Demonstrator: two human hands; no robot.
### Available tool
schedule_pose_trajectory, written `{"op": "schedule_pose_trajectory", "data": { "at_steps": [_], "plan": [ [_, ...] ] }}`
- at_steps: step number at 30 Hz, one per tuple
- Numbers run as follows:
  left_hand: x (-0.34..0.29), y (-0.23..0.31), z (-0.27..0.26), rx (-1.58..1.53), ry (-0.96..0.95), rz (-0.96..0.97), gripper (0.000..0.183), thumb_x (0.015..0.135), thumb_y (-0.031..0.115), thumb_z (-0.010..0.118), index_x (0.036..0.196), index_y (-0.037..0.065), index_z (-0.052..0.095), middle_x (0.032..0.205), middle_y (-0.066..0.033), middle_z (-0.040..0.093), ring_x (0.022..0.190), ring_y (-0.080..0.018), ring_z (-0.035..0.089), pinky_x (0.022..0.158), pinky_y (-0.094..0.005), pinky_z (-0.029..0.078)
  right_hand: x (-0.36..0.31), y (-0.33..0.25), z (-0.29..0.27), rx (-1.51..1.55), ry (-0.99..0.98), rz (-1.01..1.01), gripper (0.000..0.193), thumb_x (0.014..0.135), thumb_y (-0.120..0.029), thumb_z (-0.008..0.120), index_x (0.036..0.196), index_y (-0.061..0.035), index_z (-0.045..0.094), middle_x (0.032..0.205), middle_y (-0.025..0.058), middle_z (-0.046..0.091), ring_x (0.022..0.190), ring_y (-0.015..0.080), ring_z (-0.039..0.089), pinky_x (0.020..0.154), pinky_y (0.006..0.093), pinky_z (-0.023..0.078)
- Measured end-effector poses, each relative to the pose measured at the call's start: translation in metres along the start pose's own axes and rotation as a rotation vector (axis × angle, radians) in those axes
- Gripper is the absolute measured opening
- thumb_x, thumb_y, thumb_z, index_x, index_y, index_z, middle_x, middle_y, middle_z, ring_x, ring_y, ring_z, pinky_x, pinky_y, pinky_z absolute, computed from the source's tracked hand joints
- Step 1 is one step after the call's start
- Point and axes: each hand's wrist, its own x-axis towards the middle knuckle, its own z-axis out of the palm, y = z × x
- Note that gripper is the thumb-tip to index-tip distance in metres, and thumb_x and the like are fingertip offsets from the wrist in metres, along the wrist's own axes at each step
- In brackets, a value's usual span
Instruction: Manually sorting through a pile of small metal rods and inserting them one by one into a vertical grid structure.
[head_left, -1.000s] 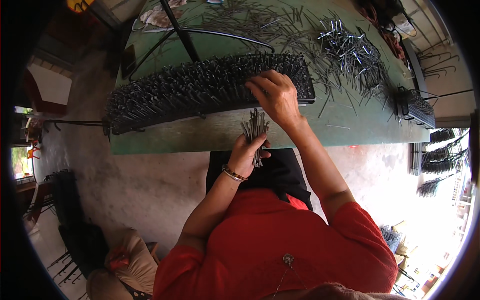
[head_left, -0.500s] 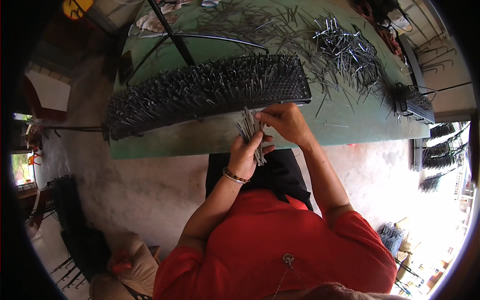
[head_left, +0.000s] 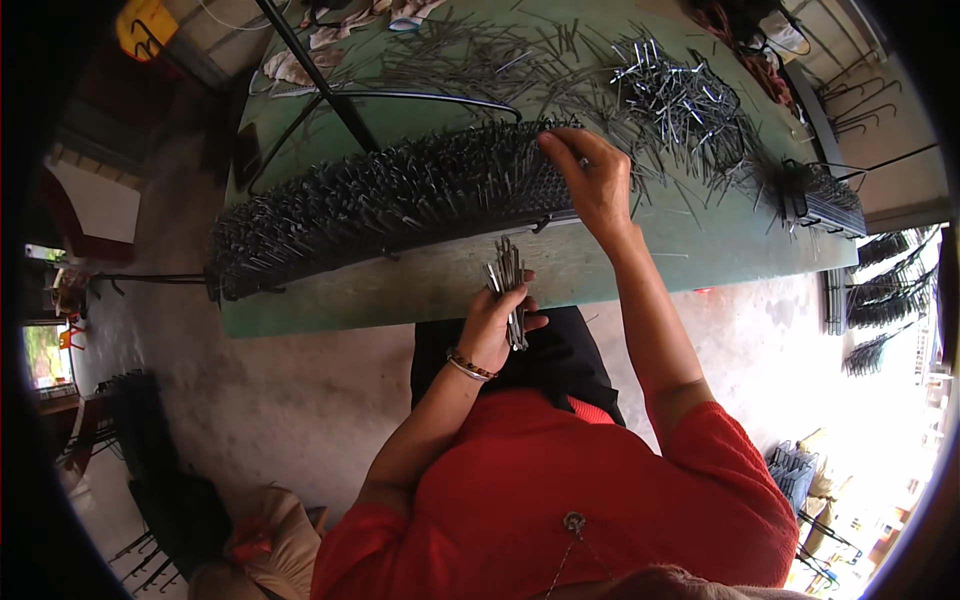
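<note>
My left hand point(head_left: 490, 322) is closed round a bundle of thin grey metal rods point(head_left: 508, 268), their ends fanning up past the thumb. It hovers just off the table's near edge, bracelets at the wrist. My right hand point(head_left: 598, 182) reaches over the right end of a long black rack point(head_left: 545, 188) pierced with small holes. Its thumb and finger are pinched together at the rack's upper edge; what they hold is too small to make out. Dark upright rods point(head_left: 370, 195) densely fill the rack, except for a stretch of bare holes at its right end.
The green table point(head_left: 420, 275) carries a heap of loose rods point(head_left: 685, 100) at the back right and more scattered at the back. A black metal frame bar point(head_left: 315, 75) slants above the rack. A smaller rack point(head_left: 825, 200) sits at the right edge. Cloths point(head_left: 300, 65) lie back left.
My right hand has left the bundle and moved up and away to the rack's right end. My left hand keeps the rods, slightly lower in view.
</note>
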Motion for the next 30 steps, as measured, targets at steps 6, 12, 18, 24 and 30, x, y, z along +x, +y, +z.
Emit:
{"op": "schedule_pose_trajectory", "data": {
  "at_steps": [6, 12, 18, 24, 30],
  "plan": [
    [0.001, 0.001, -0.002, 0.008, 0.003, -0.011, 0.023, 0.09, 0.01, 0.056, 0.112, 0.002, 0.056, 0.102, -0.0029, 0.058, 0.079, -0.0121, 0.056, 0.066, -0.0328, 0.058, -0.004, 0.007, 0.009, -0.064, -0.011, -0.121, 0.013, 0.081, -0.011, 0.068, 0.09, -0.0012, 0.068, 0.082, 0.0114, 0.067, 0.069, 0.0206, 0.063, 0.064, 0.0286, 0.049],
    [0.0, 0.002, -0.001, 0.042, -0.011, 0.015, 0.025, 0.09, 0.013, 0.057, 0.113, 0.003, 0.057, 0.095, -0.0004, 0.059, 0.08, -0.0106, 0.058, 0.066, -0.0296, 0.056, -0.006, 0.007, 0.015, -0.09, -0.005, -0.246, 0.011, 0.079, -0.008, 0.068, 0.089, -0.0026, 0.068, 0.082, 0.0099, 0.066, 0.069, 0.0229, 0.063, 0.061, 0.0299, 0.049],
    [-0.001, 0.002, -0.004, 0.028, -0.008, 0.016, 0.025, 0.09, 0.015, 0.059, 0.112, 0.005, 0.058, 0.099, -0.0004, 0.059, 0.084, -0.0119, 0.059, 0.067, -0.0294, 0.056, -0.013, 0.016, 0.018, -0.248, -0.032, -0.38, 0.012, 0.077, -0.007, 0.069, 0.089, -0.0043, 0.069, 0.088, 0.008, 0.065, 0.077, 0.0253, 0.062, 0.067, 0.0346, 0.049],
    [-0.002, 0.005, -0.002, 0.025, 0.006, 0.024, 0.025, 0.09, 0.018, 0.061, 0.111, 0.006, 0.057, 0.1, 0.0004, 0.058, 0.087, -0.0132, 0.059, 0.068, -0.0314, 0.056, -0.022, 0.018, 0.018, -0.346, 0.014, -0.422, 0.015, 0.076, -0.011, 0.07, 0.089, -0.0047, 0.068, 0.093, 0.0084, 0.064, 0.08, 0.0252, 0.061, 0.068, 0.0343, 0.048],
    [-0.002, 0.01, 0.003, -0.029, -0.029, 0.153, 0.025, 0.091, 0.017, 0.058, 0.113, 0.006, 0.055, 0.102, -0.0001, 0.058, 0.088, -0.0129, 0.058, 0.073, -0.0326, 0.056, -0.054, -0.008, 0.003, 0.082, -0.462, 0.084, 0.02, 0.08, -0.019, 0.072, 0.088, -0.0008, 0.069, 0.08, 0.0084, 0.065, 0.071, 0.0154, 0.06, 0.06, 0.0287, 0.047]
  ]
}}
